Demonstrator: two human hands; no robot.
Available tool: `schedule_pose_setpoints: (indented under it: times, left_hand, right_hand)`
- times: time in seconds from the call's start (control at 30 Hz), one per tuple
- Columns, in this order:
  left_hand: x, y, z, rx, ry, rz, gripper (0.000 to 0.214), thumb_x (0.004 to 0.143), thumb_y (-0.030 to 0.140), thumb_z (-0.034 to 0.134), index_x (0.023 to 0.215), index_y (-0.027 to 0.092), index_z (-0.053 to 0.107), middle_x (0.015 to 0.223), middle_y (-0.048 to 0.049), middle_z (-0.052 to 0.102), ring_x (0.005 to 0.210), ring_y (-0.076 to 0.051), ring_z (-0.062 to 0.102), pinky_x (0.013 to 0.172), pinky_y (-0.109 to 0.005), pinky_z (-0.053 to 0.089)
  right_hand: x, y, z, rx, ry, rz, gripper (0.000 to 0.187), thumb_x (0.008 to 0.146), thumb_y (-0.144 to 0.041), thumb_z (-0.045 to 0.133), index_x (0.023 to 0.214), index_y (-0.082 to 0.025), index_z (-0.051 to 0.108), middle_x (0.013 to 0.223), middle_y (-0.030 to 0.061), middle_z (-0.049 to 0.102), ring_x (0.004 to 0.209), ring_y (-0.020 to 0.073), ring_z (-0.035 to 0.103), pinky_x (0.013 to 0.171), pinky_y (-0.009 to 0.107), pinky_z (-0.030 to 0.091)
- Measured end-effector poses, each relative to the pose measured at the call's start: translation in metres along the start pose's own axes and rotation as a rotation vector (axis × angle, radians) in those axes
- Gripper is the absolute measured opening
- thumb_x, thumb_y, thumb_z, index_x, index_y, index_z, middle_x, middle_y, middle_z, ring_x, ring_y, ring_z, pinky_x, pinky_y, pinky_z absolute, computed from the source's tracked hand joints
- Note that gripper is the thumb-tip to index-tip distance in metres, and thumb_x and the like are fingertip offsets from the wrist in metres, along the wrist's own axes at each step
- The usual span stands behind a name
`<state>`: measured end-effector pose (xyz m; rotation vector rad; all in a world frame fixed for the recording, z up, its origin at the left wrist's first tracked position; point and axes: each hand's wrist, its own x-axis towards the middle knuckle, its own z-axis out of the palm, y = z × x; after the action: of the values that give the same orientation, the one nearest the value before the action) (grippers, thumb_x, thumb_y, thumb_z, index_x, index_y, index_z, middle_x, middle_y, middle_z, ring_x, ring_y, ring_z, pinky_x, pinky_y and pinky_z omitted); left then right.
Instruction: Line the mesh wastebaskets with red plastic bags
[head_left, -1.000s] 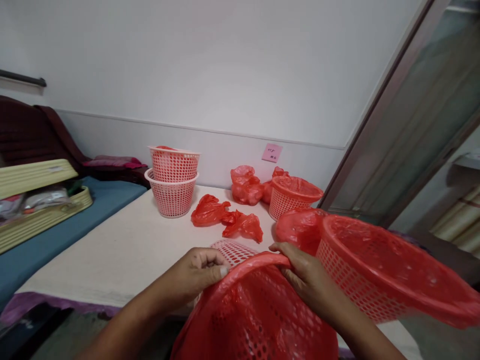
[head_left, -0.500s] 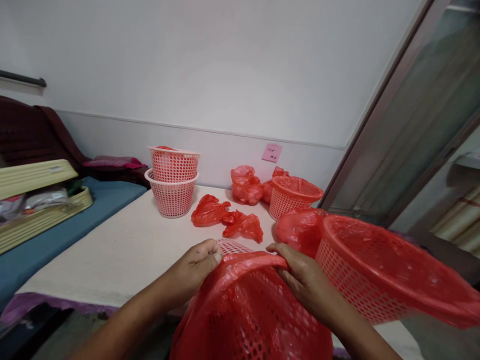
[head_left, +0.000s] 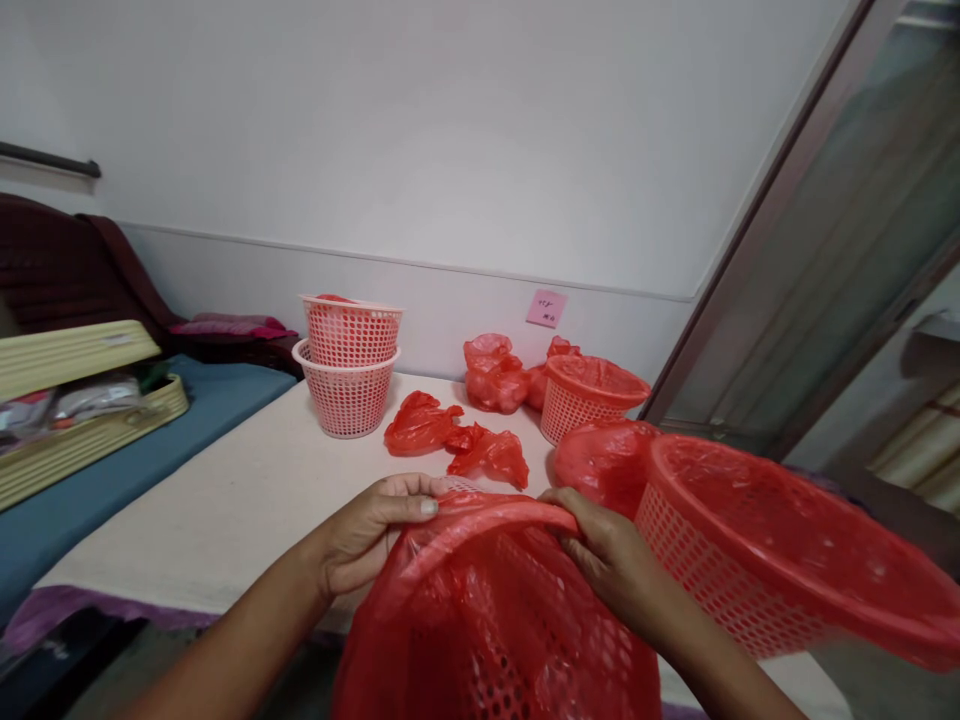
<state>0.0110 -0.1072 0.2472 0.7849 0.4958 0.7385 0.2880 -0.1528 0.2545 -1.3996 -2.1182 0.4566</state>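
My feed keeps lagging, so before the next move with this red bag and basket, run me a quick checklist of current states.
1. Left hand pinches the red bag at the rim: ok.
2. Right hand grips the same rim: ok.
3. Bag stretched over the basket at its far rim: ok.
4. Bag seated around the near rim: cannot tell, out of view.
5. Lined basket apart from the right hand: cannot tell.
6. Loose bags on the table lie beyond both hands: ok.
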Motion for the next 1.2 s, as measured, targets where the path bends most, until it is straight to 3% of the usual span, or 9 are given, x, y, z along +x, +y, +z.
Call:
schedule_pose_setpoints:
  times: [0.17, 0.33, 0.53, 0.7, 0.83, 1.2]
  left_hand:
    - [-0.002, -0.002, -0.012, -0.117, 0.023, -0.012, 0.022, 0.069, 0.008, 0.072, 0.089, 0.012, 0.066, 0.086, -0.0077, 0.071, 0.072, -0.014, 0.068, 0.068, -0.022, 0.053]
    - [-0.004, -0.007, -0.030, -0.176, 0.121, 0.038, 0.029, 0.065, 0.004, 0.074, 0.092, 0.011, 0.066, 0.082, -0.0049, 0.069, 0.071, -0.014, 0.067, 0.067, -0.023, 0.054]
    - [-0.005, -0.012, -0.039, -0.280, 0.274, 0.067, 0.013, 0.076, 0.004, 0.064, 0.088, 0.009, 0.067, 0.082, -0.0075, 0.071, 0.074, -0.016, 0.069, 0.071, -0.025, 0.055]
    - [-0.024, -0.019, -0.032, -0.205, 0.132, 0.070, 0.015, 0.088, 0.020, 0.056, 0.090, 0.011, 0.068, 0.083, -0.0097, 0.072, 0.074, -0.017, 0.068, 0.073, -0.029, 0.054]
    - [-0.042, -0.027, -0.034, -0.054, 0.076, 0.022, 0.010, 0.083, 0.017, 0.063, 0.091, 0.013, 0.068, 0.084, -0.0087, 0.071, 0.072, -0.015, 0.067, 0.069, -0.026, 0.051]
    - [-0.031, -0.055, -0.042, -0.093, 0.357, 0.210, 0.019, 0.079, 0.029, 0.069, 0.090, 0.014, 0.070, 0.080, -0.0064, 0.072, 0.068, -0.016, 0.065, 0.063, -0.026, 0.048]
  right_hand:
    - [0.002, 0.004, 0.002, 0.022, 0.008, 0.012, 0.014, 0.093, -0.024, 0.043, 0.101, -0.024, 0.055, 0.097, 0.0022, 0.065, 0.090, 0.0174, 0.062, 0.078, 0.030, 0.045]
    - [0.004, 0.012, 0.002, 0.020, 0.001, 0.042, 0.013, 0.093, -0.029, 0.044, 0.100, -0.023, 0.054, 0.095, 0.0019, 0.064, 0.088, 0.0182, 0.062, 0.077, 0.030, 0.044]
    - [0.008, 0.019, 0.004, 0.015, -0.002, 0.065, 0.016, 0.091, -0.026, 0.043, 0.104, -0.024, 0.052, 0.098, 0.0015, 0.063, 0.091, 0.0181, 0.062, 0.080, 0.031, 0.044]
    - [0.009, 0.030, 0.003, 0.033, 0.011, 0.112, 0.017, 0.091, -0.033, 0.042, 0.101, -0.023, 0.053, 0.091, 0.0008, 0.062, 0.084, 0.0187, 0.062, 0.076, 0.033, 0.044]
    - [0.012, 0.041, 0.001, 0.056, 0.022, 0.170, 0.026, 0.089, -0.044, 0.043, 0.098, -0.022, 0.053, 0.089, 0.0029, 0.062, 0.083, 0.0216, 0.061, 0.075, 0.036, 0.044]
    - [0.033, 0.065, 0.000, 0.133, 0.089, 0.265, 0.036, 0.079, -0.053, 0.050, 0.092, -0.019, 0.054, 0.087, 0.0056, 0.063, 0.085, 0.0264, 0.060, 0.078, 0.040, 0.046]
